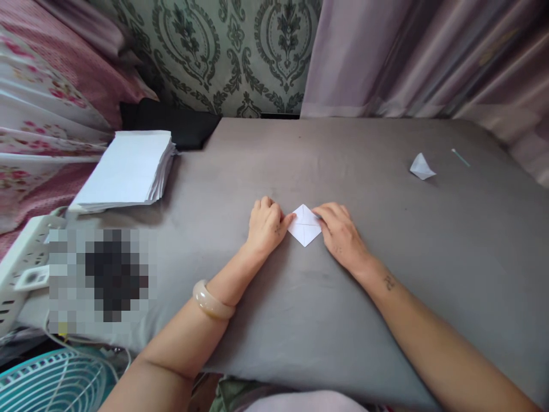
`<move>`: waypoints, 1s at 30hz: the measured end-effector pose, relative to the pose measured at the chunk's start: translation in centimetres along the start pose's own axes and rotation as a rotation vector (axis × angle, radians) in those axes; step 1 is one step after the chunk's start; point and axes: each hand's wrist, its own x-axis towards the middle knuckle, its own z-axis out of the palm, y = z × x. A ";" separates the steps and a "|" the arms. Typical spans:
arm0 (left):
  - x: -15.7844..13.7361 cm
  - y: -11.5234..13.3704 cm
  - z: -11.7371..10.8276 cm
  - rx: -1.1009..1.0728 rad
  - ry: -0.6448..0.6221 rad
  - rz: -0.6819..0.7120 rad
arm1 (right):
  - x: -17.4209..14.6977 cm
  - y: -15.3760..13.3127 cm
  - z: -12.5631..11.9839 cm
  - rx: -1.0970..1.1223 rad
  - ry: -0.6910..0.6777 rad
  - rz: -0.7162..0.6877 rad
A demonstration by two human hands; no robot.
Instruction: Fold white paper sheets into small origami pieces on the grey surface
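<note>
A small folded square of white paper (304, 232) lies on the grey cloth, turned like a diamond, with creases crossing at its middle. My left hand (266, 223) has its fingers curled, and its thumb presses on the paper's left corner. At the opposite corner, my right hand (341, 232) pinches the edge between thumb and fingers, though its grip is partly hidden. Farther off at the right stands another folded white paper piece (422, 167), apart from both hands.
The grey cloth-covered table (274, 160) reaches back to a patterned wall. On the left are a stack of white paper (128, 166), a black folded item (171, 123), a power strip (23, 263) and a teal fan (55, 380). A thin stick (461, 157) lies far right.
</note>
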 end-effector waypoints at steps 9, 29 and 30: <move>0.3 -0.3 0.0 -0.113 0.028 -0.047 | -0.3 -3.0 0.2 -0.346 -0.135 -0.063; -0.1 -0.6 -0.8 -0.218 -0.038 -0.163 | -0.1 -2.9 0.3 -0.349 -0.121 -0.042; -0.2 -0.5 -0.8 -0.216 -0.041 -0.154 | 0.1 -2.8 0.3 -0.333 -0.106 -0.035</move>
